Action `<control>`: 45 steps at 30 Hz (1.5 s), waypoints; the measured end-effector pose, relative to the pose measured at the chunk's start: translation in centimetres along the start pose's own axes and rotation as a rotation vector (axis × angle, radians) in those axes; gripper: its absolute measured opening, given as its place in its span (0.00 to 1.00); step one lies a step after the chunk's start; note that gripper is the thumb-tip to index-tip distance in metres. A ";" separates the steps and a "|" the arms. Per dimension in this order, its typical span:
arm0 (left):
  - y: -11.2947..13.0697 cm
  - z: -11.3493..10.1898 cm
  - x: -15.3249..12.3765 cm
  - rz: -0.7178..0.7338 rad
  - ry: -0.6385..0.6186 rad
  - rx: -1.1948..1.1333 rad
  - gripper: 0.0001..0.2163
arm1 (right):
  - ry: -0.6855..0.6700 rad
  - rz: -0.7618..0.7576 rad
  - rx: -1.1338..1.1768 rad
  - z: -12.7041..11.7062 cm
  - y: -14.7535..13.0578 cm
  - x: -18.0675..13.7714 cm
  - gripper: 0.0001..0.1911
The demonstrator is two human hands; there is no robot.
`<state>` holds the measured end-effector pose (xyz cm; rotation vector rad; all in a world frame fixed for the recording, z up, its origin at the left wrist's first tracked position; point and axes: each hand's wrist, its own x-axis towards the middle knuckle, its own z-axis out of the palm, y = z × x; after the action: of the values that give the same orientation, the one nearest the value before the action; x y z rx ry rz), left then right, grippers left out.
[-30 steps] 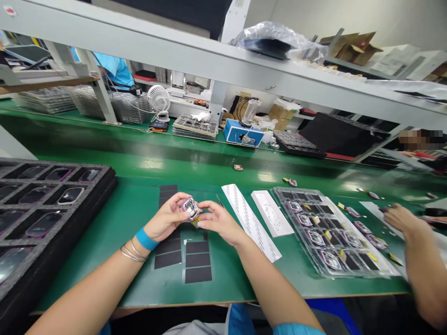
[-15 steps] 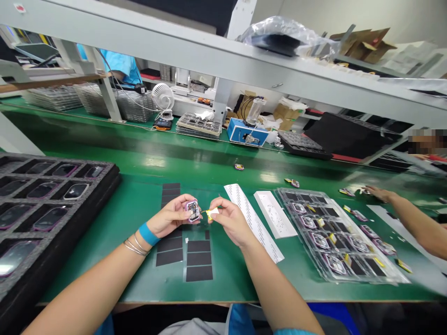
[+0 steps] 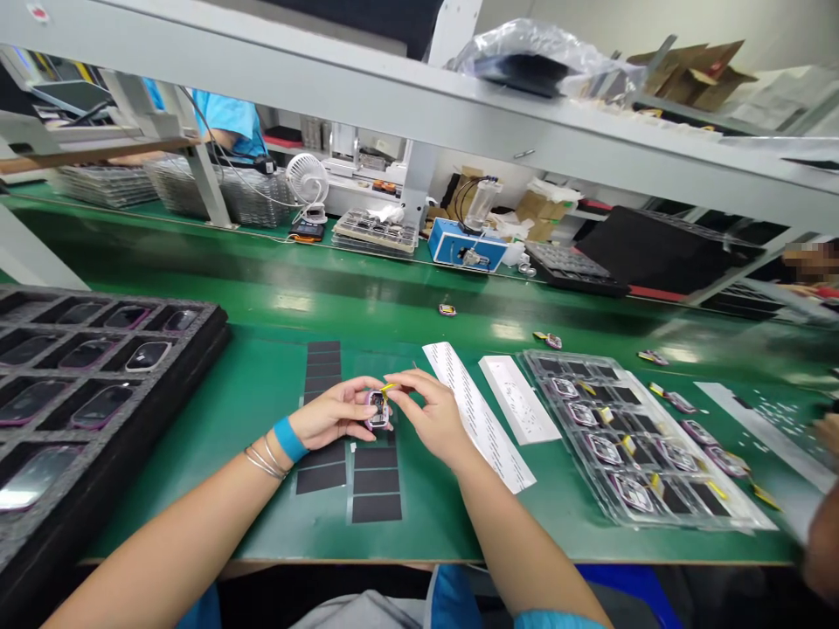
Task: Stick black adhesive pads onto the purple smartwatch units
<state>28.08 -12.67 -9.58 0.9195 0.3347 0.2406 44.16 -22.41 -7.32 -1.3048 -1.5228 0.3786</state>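
- Green bench mat (image 3: 197,498) under your forearms, black sheets (image 3: 375,483) lying on it right below your hands.
- Your left hand (image 3: 333,413) clamps a pink-framed watch body (image 3: 377,410) between fingers and thumb, just above the black sheets, wrist wearing a blue band (image 3: 289,438) and thin bangles (image 3: 266,463).
- Your right hand (image 3: 433,418) is close against it, fingertips (image 3: 397,377) at a small yellow tab (image 3: 388,387) on top of the watch body. Can't tell if they're pinching it.
- Right of your hands: printed paper strip (image 3: 473,413), white card (image 3: 517,400), then clear tray (image 3: 639,445) of pink-framed units.
- Left of your hands: black foam tray (image 3: 98,393) with dark screens in its pockets.
- Far right edge: co-worker's hand (image 3: 827,432), apart from yours.
- Across the bench: blue tester box (image 3: 468,253), white fan (image 3: 307,179), co-worker's blue sleeve (image 3: 226,114).
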 end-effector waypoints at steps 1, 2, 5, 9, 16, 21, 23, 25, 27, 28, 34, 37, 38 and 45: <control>0.0 0.1 0.1 -0.010 0.013 0.005 0.17 | -0.008 -0.021 -0.031 0.1 0.1 0.0 0.11; -0.1 0.2 0.2 -0.017 0.030 0.013 0.16 | -0.017 -0.040 -0.064 0.2 0.3 0.0 0.11; -0.3 0.4 0.5 -0.030 0.100 0.052 0.15 | -0.049 -0.074 -0.149 0.6 0.8 -0.1 0.12; -0.6 0.7 1.0 -0.021 0.210 0.092 0.11 | -0.060 -0.074 -0.200 1.5 1.6 -0.1 0.11; -0.8 0.5 1.1 -0.012 0.365 -0.002 0.07 | -0.004 0.274 -0.152 0.6 2.5 0.5 0.08; -0.8 0.1 1.1 -0.015 0.354 -0.058 0.05 | -0.332 0.359 -0.449 -0.2 1.6 -1.8 0.06; -0.8 0.0 1.2 -0.021 0.357 -0.059 0.05 | -0.311 0.366 -0.538 0.4 1.3 -2.8 0.06; -0.8 0.0 1.3 -0.020 0.368 -0.058 0.05 | -0.298 0.375 -0.569 0.8 1.2 -3.4 0.05; -0.9 0.1 1.3 -0.021 0.385 -0.055 0.06 | -0.297 0.398 -0.555 1.1 1.2 -3.5 0.05; -0.9 0.1 1.3 -0.023 0.393 -0.052 0.06 | -0.294 0.412 -0.543 1.1 1.3 -3.4 0.05; -1.0 0.2 1.3 -0.025 0.404 -0.032 0.06 | -0.236 0.356 -0.495 1.5 2.8 -3.2 0.06; -1.1 0.2 1.4 -0.020 0.412 -0.024 0.07 | -0.228 0.218 -0.522 1.7 2.5 -4.0 0.06; -1.1 0.2 1.4 -0.014 0.414 -0.020 0.07 | -0.229 0.165 -0.527 1.6 2.1 -4.4 0.07; -1.0 0.7 1.5 0.000 0.432 0.029 0.08 | -0.057 -0.104 -0.352 -0.1 -2.0 -2.6 0.04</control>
<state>29.79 -13.25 -10.28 0.8919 0.7383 0.4365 42.82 -25.39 -7.04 -1.4853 -1.7531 0.0817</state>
